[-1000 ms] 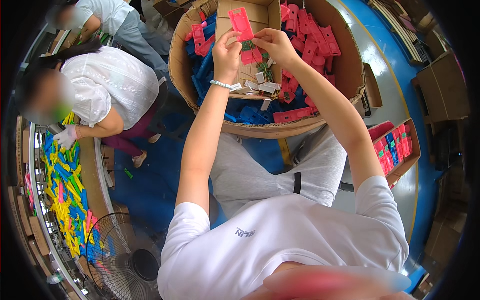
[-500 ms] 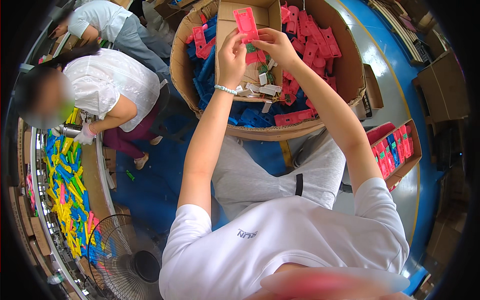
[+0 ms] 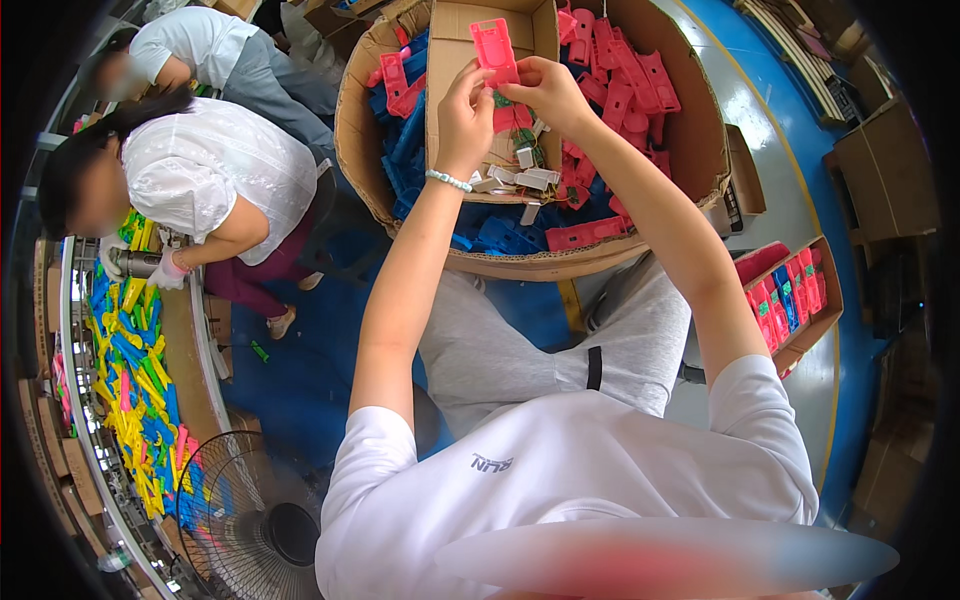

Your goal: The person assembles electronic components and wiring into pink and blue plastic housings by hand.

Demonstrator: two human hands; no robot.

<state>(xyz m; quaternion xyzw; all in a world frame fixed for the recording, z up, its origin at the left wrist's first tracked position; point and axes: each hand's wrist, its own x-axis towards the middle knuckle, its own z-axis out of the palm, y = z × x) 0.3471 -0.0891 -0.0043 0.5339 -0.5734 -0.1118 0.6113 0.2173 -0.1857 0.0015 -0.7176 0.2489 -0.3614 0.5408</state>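
Note:
A pink plastic casing [image 3: 493, 48] with a rounded recess is held up over a small cardboard box [image 3: 455, 30]. My left hand [image 3: 466, 118] pinches its near left edge, and my right hand [image 3: 553, 96] grips its near right corner. A bit of green circuit board [image 3: 501, 99] shows between the hands; whether it touches the casing is hidden by my fingers. Below them, another pink piece [image 3: 512, 118] lies in the box. Several small white parts [image 3: 535, 180] with thin wires are heaped at the box's near end.
A large round cardboard bin [image 3: 600, 262] surrounds the box, holding pink casings [image 3: 635, 80] and blue casings [image 3: 505, 236]. At right stands a carton [image 3: 812, 335] of upright casings. A fan [image 3: 290, 530] is at lower left, beside a conveyor of colourful parts [image 3: 140, 370]. Two people work at left.
Both my hands keep hold of the pink casing in nearly the same place, with my fingers slightly shifted. At left, the nearer person's head and hands have moved a little.

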